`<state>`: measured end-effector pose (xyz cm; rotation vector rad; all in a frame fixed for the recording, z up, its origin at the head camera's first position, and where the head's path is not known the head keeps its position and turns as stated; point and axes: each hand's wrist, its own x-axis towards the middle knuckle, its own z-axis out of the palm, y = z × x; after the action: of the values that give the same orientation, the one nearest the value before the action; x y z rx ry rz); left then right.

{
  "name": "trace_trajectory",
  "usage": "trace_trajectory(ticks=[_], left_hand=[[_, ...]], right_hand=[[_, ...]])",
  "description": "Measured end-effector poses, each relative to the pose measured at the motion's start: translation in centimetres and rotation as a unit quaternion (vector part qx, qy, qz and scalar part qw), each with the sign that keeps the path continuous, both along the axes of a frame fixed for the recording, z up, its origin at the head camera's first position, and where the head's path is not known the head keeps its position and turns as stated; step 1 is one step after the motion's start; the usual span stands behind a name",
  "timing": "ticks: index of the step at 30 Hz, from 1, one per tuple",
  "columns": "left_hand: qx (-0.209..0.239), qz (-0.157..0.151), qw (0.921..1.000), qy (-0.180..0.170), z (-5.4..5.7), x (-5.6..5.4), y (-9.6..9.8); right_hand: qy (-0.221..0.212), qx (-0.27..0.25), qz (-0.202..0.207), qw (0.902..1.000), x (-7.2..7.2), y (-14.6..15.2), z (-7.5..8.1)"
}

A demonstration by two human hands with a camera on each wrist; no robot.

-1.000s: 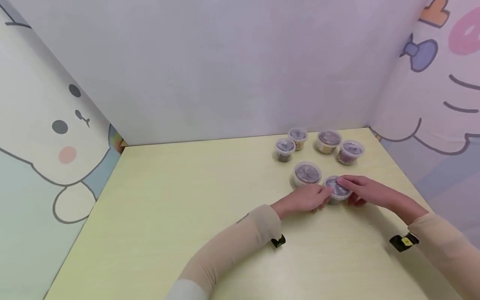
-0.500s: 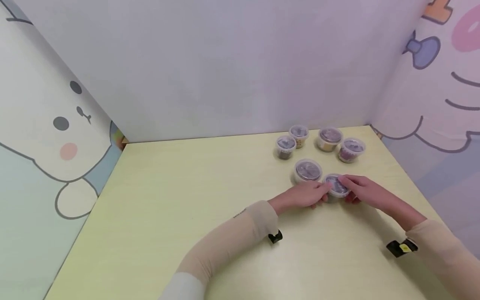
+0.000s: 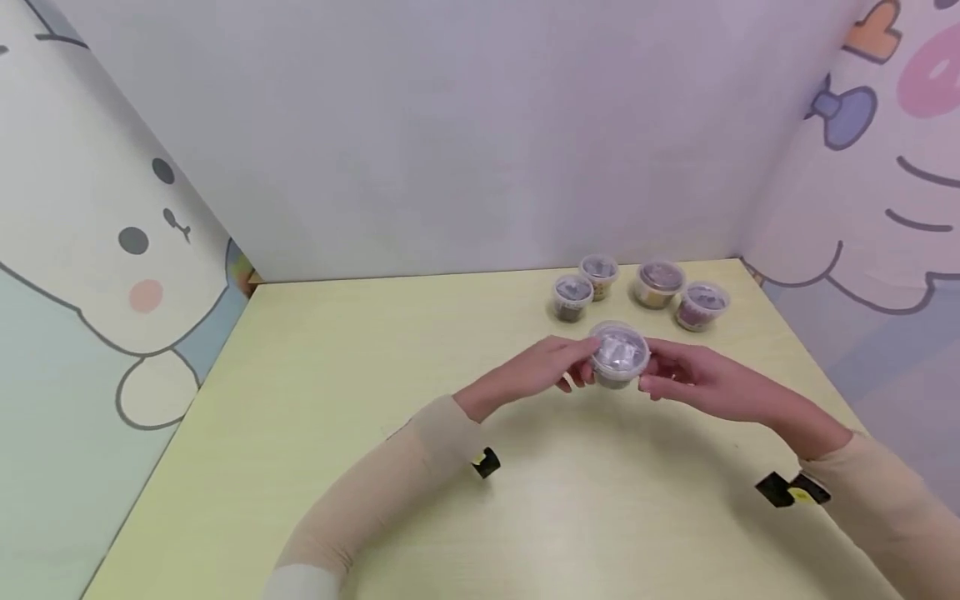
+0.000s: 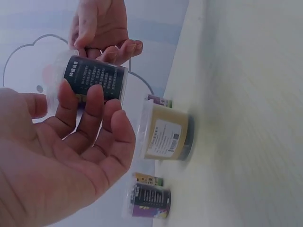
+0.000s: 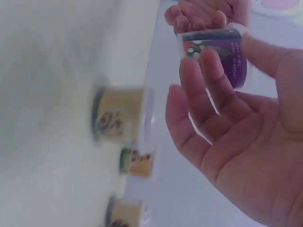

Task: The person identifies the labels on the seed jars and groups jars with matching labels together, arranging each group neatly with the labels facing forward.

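A small lidded plastic tub (image 3: 618, 354) is held off the table between both hands in the head view. My left hand (image 3: 540, 367) grips its left side, thumb at the lid edge and fingers lower down. On the opposite side, the thumb and fingers of my right hand (image 3: 697, 375) hold it. A dark label with white print covers the tub (image 4: 94, 78) in the left wrist view; purple and green artwork shows on the tub (image 5: 218, 52) in the right wrist view. Behind it stands a wider yellowish tub (image 4: 165, 135), hidden from the head view.
Farther back on the pale yellow table (image 3: 375, 358) are two small tubs (image 3: 573, 297), a wider tub (image 3: 659, 284) and a purple tub (image 3: 702, 305). A plain wall (image 3: 450, 150) closes off the back, with cartoon-printed panels (image 3: 885, 208) at both sides.
Both hands have lifted the small tub off the table and carried it left, in front of the wider tub. The tubs at the back stay where they were.
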<state>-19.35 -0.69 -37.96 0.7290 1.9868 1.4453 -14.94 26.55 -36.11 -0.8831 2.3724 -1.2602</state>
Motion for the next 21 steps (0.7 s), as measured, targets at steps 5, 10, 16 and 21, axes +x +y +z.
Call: trace_trajectory(ticks=[5,10,16,21], left_hand=[[0.027,0.014,0.9995,-0.003,1.7,-0.1,-3.1],[0.033,0.027,0.999,0.016,3.1,-0.4,-6.0],[0.02,0.066,0.9963,0.053,4.3,-1.0,-8.7],[0.002,0.131,0.9883,0.078,4.6,-1.8,-9.6]], right_hand=[[0.057,0.004,-0.038,0.9977,-0.7,-3.1,0.8],[0.005,-0.059,-0.037,0.9976,-1.9,-6.0,1.0],[-0.04,-0.132,-0.021,0.9902,-3.8,-9.1,1.3],[-0.1,-0.158,-0.026,0.982,-5.4,-10.6,1.5]])
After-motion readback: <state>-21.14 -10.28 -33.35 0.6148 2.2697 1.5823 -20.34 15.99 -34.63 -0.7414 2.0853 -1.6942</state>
